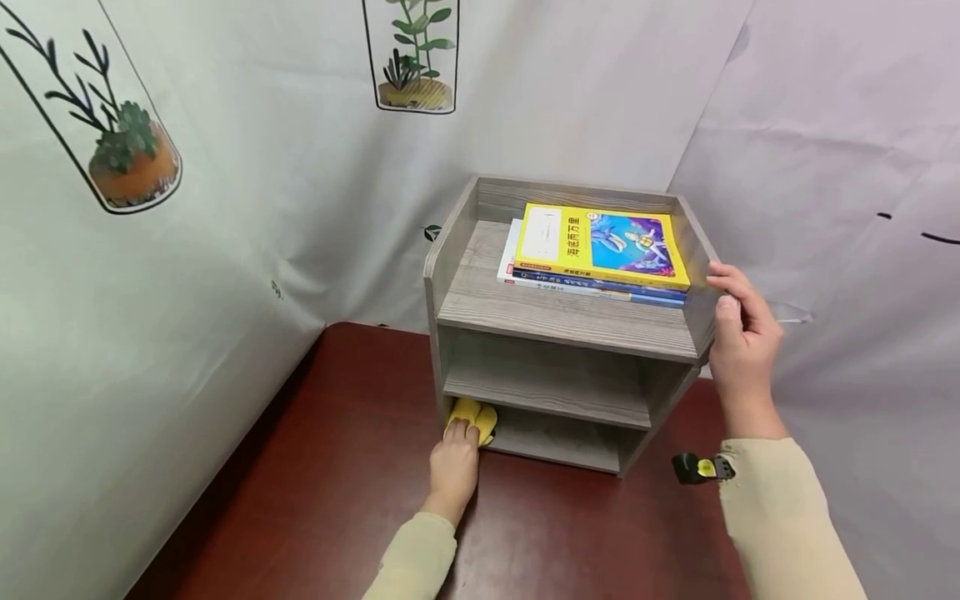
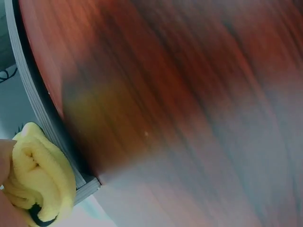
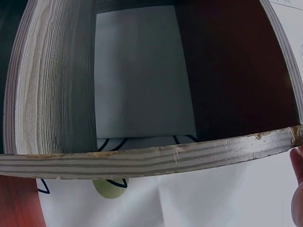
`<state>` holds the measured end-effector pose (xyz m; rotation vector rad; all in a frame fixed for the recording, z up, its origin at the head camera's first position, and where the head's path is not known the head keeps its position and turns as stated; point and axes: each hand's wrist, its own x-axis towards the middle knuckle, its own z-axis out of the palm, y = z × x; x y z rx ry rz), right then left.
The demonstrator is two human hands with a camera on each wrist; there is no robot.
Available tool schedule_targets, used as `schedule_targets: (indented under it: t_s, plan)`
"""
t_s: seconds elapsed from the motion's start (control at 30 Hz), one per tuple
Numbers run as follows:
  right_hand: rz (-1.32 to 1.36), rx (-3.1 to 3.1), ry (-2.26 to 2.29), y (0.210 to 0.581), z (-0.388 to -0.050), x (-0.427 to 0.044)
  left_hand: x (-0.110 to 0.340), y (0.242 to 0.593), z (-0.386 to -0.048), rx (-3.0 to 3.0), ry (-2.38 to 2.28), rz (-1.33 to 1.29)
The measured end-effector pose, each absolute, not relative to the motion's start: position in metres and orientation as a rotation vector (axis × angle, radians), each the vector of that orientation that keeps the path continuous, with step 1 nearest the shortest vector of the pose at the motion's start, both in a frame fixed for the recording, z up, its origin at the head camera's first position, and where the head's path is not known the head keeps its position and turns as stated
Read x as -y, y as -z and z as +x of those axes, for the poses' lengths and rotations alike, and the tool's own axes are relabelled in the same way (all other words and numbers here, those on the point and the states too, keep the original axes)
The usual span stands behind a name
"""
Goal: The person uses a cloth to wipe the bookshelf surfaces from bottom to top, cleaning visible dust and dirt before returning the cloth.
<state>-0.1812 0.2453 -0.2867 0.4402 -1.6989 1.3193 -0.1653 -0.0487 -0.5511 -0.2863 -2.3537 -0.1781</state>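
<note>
A small grey wood-grain shelf (image 1: 555,325) stands on a dark red table. My left hand (image 1: 454,467) reaches to the left end of its bottom compartment and grips a bunched yellow cloth (image 1: 486,423). In the left wrist view the yellow cloth (image 2: 45,175) is folded over in thick soft layers, with a black patch low on it, beside the shelf's panel edge (image 2: 45,111). My right hand (image 1: 746,342) holds the upper right side panel, its fingers at the front edge. Only fingertips (image 3: 298,189) show in the right wrist view, against the panel edge (image 3: 180,158).
Several books (image 1: 600,246), a yellow one uppermost, lie stacked on the shelf's top. The middle compartment (image 1: 547,375) is open at the front. Pale fabric walls (image 1: 225,250) with printed plants enclose the table (image 1: 315,500). A black-and-yellow strap piece (image 1: 703,468) sits by the right cuff.
</note>
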Motion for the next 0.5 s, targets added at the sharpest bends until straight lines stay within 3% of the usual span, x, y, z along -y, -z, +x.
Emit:
schedule_targets:
  t_s: [0.5]
  plan:
    - [0.427, 1.731, -1.333, 0.2850, -0.1784, -0.2457, 0.0457, 0.5453, -0.1744, 2.456, 0.168, -0.262]
